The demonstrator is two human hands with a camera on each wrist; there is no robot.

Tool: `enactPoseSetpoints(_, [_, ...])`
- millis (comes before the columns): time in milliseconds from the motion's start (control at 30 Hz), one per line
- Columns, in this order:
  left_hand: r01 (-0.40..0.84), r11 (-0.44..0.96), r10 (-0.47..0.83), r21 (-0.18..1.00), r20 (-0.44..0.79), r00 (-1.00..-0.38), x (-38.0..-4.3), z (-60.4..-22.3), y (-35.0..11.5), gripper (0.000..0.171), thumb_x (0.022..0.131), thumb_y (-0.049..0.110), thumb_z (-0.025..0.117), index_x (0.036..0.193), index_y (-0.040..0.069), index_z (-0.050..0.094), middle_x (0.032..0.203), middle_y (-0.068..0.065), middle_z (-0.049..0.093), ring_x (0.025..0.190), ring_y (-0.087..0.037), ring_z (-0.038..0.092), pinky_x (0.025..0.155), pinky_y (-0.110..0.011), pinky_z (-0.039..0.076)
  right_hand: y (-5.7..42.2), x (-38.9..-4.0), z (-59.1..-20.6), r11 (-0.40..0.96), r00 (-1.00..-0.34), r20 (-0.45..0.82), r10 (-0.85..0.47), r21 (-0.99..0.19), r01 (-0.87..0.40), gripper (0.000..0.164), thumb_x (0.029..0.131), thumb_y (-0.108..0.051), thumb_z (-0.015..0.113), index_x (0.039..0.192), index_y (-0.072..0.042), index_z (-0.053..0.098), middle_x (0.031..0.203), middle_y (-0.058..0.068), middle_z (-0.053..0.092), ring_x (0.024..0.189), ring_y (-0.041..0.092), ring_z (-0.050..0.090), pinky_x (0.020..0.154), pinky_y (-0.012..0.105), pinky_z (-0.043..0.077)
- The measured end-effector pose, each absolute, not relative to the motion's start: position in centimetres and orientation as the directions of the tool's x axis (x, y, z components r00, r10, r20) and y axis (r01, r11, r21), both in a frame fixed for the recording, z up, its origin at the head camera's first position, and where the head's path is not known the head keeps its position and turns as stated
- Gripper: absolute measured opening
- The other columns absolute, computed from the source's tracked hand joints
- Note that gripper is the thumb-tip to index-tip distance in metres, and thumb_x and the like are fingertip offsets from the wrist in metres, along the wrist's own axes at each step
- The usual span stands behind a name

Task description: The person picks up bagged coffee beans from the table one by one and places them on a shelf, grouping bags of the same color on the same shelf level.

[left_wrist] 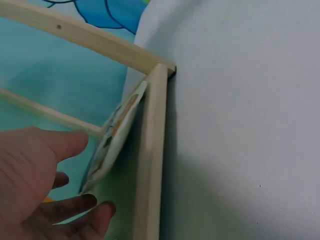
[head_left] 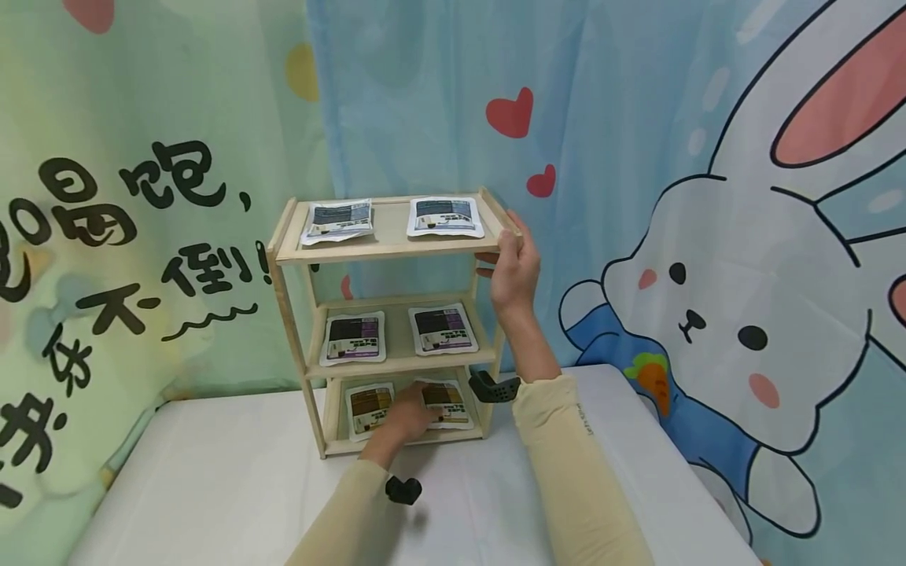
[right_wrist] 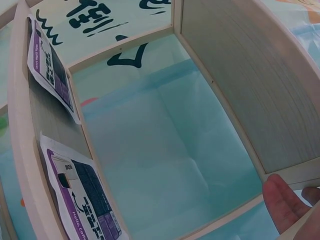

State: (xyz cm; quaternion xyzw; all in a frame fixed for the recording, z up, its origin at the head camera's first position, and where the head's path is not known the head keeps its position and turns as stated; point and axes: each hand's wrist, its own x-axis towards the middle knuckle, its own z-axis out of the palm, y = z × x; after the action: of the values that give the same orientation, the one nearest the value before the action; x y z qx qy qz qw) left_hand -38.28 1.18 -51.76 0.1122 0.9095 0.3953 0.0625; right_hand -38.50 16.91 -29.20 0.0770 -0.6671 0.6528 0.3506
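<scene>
A three-tier wooden shelf rack [head_left: 396,365] stands on the white table. My right hand [head_left: 515,271] grips the right end of its top tier; fingertips show at that corner in the right wrist view. Inside the bottom tier, my left hand [head_left: 412,413] reaches in front of the brown-labelled packet [head_left: 449,405] on the right, covering its left part. In the left wrist view the left hand [left_wrist: 37,182] has loosely bent fingers and thumb apart, close to that packet [left_wrist: 116,132]. Another brown-labelled packet [head_left: 370,409] lies on the left of the same tier.
Two purple-labelled packets, left [head_left: 354,338] and right [head_left: 443,328], lie on the middle tier. Two blue-labelled ones, left [head_left: 338,220] and right [head_left: 446,216], lie on top. A printed curtain [head_left: 425,94] hangs behind the table [head_left: 212,479].
</scene>
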Motion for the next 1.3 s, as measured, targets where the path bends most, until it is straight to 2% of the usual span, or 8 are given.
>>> enactPoseSetpoints(133, [0.163, 0.655, 0.246, 0.737, -0.004, -0.969, -37.9, -51.5, 0.4, 0.056, 0.094, 0.026, 0.063, 0.141, 0.001, 0.045, 0.134, -0.022, 0.052, 0.119, -0.038, 0.052, 0.095, -0.051, 0.042, 16.8, -38.5, -29.3, 0.156, -0.745, 0.567, 0.352, -0.820, -0.550, 0.049, 0.101, -0.029, 0.034, 0.148, -0.015, 0.043, 0.118, 0.020, 0.059, 0.086, 0.035, 0.065, 0.062, 0.027, 0.053])
enactPoseSetpoints(200, [0.188, 0.652, 0.254, 0.734, 0.022, -0.967, -37.7, -51.5, 0.0, 0.054, 0.094, 0.025, 0.062, 0.140, 0.001, 0.047, 0.122, -0.021, 0.059, 0.110, -0.037, 0.057, 0.097, -0.053, 0.040, 16.9, -38.5, -29.3, 0.159, -0.746, 0.566, 0.350, -0.821, -0.548, 0.050, 0.101, -0.029, 0.034, 0.148, -0.016, 0.042, 0.119, 0.019, 0.058, 0.087, 0.036, 0.064, 0.062, 0.028, 0.053])
enactPoseSetpoints(367, [0.256, 0.594, 0.280, 0.763, 0.101, -0.954, -37.2, -51.7, -1.0, 0.049, 0.093, 0.022, 0.065, 0.134, -0.002, 0.052, 0.107, -0.019, 0.061, 0.097, -0.032, 0.060, 0.088, -0.051, 0.045, 16.9, -38.6, -29.3, 0.158, -0.752, 0.558, 0.352, -0.827, -0.540, 0.049, 0.101, -0.029, 0.033, 0.148, -0.017, 0.043, 0.119, 0.020, 0.058, 0.086, 0.036, 0.064, 0.063, 0.028, 0.053])
enactPoseSetpoints(433, [0.282, 0.549, 0.296, 0.786, 0.133, -0.946, -36.9, -51.7, -1.4, 0.048, 0.092, 0.020, 0.065, 0.132, -0.004, 0.053, 0.112, -0.022, 0.061, 0.100, -0.034, 0.059, 0.081, -0.049, 0.049, 16.9, -38.6, -29.2, 0.164, -0.753, 0.552, 0.358, -0.831, -0.531, 0.049, 0.101, -0.030, 0.033, 0.147, -0.018, 0.043, 0.119, 0.019, 0.058, 0.086, 0.034, 0.064, 0.063, 0.027, 0.052])
enactPoseSetpoints(667, [0.344, 0.487, 0.345, 0.803, 0.185, -0.920, -35.9, -51.4, -2.8, 0.046, 0.094, 0.019, 0.064, 0.131, -0.007, 0.054, 0.114, -0.024, 0.063, 0.103, -0.037, 0.060, 0.081, -0.050, 0.050, 17.0, -38.6, -29.1, 0.144, -0.756, 0.546, 0.361, -0.834, -0.533, 0.049, 0.101, -0.029, 0.033, 0.148, -0.016, 0.042, 0.118, 0.019, 0.059, 0.086, 0.037, 0.065, 0.062, 0.028, 0.053])
enactPoseSetpoints(900, [0.346, 0.478, 0.383, 0.807, 0.163, -0.909, -34.7, -51.2, -3.9, 0.044, 0.094, 0.016, 0.063, 0.129, -0.010, 0.055, 0.111, -0.020, 0.063, 0.101, -0.035, 0.060, 0.081, -0.047, 0.050, 17.2, -38.5, -29.1, 0.147, -0.749, 0.558, 0.356, -0.826, -0.545, 0.050, 0.101, -0.029, 0.034, 0.148, -0.013, 0.042, 0.119, 0.019, 0.058, 0.080, 0.029, 0.064, 0.061, 0.027, 0.052])
enactPoseSetpoints(1133, [0.377, 0.463, 0.466, 0.802, 0.141, -0.873, -33.6, -51.3, -6.1, 0.036, 0.095, 0.016, 0.060, 0.124, -0.006, 0.060, 0.116, -0.021, 0.063, 0.101, -0.032, 0.062, 0.081, -0.043, 0.050, 17.5, -38.7, -28.7, 0.146, -0.741, 0.573, 0.350, -0.815, -0.561, 0.050, 0.101, -0.029, 0.033, 0.148, -0.013, 0.042, 0.119, 0.020, 0.058, 0.085, 0.040, 0.063, 0.061, 0.026, 0.052])
enactPoseSetpoints(1300, [0.358, 0.484, 0.482, 0.798, 0.099, -0.871, -32.0, -52.0, -8.6, 0.032, 0.095, 0.014, 0.061, 0.121, -0.006, 0.062, 0.115, -0.020, 0.063, 0.100, -0.031, 0.062, 0.079, -0.042, 0.050, 17.5, -38.7, -29.0, 0.149, -0.764, 0.557, 0.325, -0.828, -0.540, 0.050, 0.102, -0.029, 0.031, 0.149, -0.014, 0.040, 0.122, 0.021, 0.056, 0.089, 0.044, 0.064, 0.060, 0.024, 0.052])
